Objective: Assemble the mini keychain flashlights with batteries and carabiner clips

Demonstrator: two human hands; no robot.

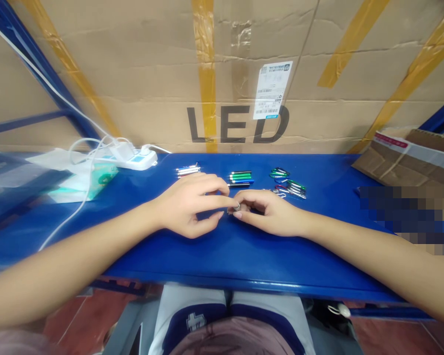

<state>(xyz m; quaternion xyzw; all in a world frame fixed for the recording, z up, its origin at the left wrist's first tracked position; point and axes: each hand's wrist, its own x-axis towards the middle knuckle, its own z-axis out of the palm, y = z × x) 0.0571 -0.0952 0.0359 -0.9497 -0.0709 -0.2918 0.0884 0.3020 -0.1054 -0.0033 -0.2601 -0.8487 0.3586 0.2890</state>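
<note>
My right hand (pixel 270 211) pinches a small silvery metal piece (pixel 237 207) between thumb and fingers, low over the blue tabletop; its exact kind is too small to make out. Reaching in from the left, my left hand (pixel 192 203) has its index fingertip at that piece, while its thumb stands apart from the fingers. Just behind the hands lies a row of green, blue and black pen-like tubes (pixel 241 177). Several carabiners (pixel 279 174) in green, blue and other colours lie beyond my right hand. Silvery slim pieces (pixel 188 170) rest behind my left hand, partly hidden by it.
A white power strip (pixel 133 159) with tangled cables and a green-and-white tissue pack (pixel 102 180) are at the left. A large cardboard box (pixel 151 74) marked LED forms the back wall. An open carton (pixel 403 158) stands at the right. The blue table's (pixel 244 283) front edge runs before my lap.
</note>
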